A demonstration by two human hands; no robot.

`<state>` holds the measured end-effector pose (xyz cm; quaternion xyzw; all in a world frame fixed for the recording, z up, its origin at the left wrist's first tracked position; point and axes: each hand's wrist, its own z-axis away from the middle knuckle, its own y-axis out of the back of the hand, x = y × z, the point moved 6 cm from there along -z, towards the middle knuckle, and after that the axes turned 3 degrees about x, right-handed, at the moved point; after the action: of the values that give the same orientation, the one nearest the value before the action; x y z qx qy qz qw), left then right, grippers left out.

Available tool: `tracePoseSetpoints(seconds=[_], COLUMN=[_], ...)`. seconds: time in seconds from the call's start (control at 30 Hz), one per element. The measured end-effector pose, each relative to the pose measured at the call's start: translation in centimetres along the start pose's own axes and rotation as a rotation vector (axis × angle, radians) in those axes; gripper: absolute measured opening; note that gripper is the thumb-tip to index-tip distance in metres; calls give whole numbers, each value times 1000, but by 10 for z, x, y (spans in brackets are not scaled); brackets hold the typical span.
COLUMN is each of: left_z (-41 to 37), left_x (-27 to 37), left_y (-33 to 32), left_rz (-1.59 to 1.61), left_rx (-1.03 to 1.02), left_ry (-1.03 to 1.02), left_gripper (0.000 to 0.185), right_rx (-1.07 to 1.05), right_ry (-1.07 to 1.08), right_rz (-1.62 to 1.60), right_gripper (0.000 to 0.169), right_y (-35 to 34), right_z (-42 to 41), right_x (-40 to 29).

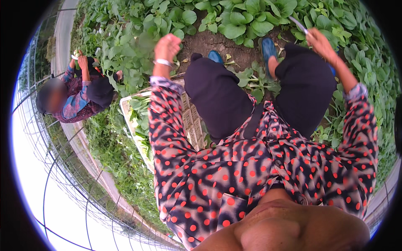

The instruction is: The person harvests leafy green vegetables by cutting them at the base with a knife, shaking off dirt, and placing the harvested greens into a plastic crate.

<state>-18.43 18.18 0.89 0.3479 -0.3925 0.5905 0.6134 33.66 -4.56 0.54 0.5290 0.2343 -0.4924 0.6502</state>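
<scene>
My right hand [322,47] grips the handle of a knife. The knife's bare blade [297,24] points up and left over broad green leaves. My left hand [167,48], with a white bangle [163,62] at the wrist, is raised over the plants on the left. Its fingers are curled, and nothing shows in them. Leafy green vegetable plants [238,23] grow in front of my feet. Between my legs some cut or loose leaves [251,78] lie on the soil. Beside my left leg stands a pale plastic crate [192,122] with leafy greens [138,109] inside, partly hidden by my left arm.
Another person [78,94] crouches at the left, holding a pale green vegetable [77,54] and a blade. Blue shoes [268,51] are on my feet, on bare brown soil [204,44]. A pale path [64,28] and a metal frame [53,157] run along the left.
</scene>
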Motion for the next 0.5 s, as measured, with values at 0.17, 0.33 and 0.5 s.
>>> tracePoseSetpoints(seconds=[0.17, 0.33, 0.5], left_z=[-25, -49, -87], left_x=[69, -11, -70], left_y=[-23, -87, -162], left_rz=[-458, -829, -1124], left_rx=[-112, -458, -602], left_ry=[-99, 162, -295], left_gripper=[30, 22, 21], right_rx=[-241, -438, -253], right_ry=[10, -303, -516], right_rz=[-54, -87, -324], right_gripper=[21, 23, 23], right_y=[-101, -257, -332], right_z=[-57, -79, -80], right_x=[-114, -124, -96])
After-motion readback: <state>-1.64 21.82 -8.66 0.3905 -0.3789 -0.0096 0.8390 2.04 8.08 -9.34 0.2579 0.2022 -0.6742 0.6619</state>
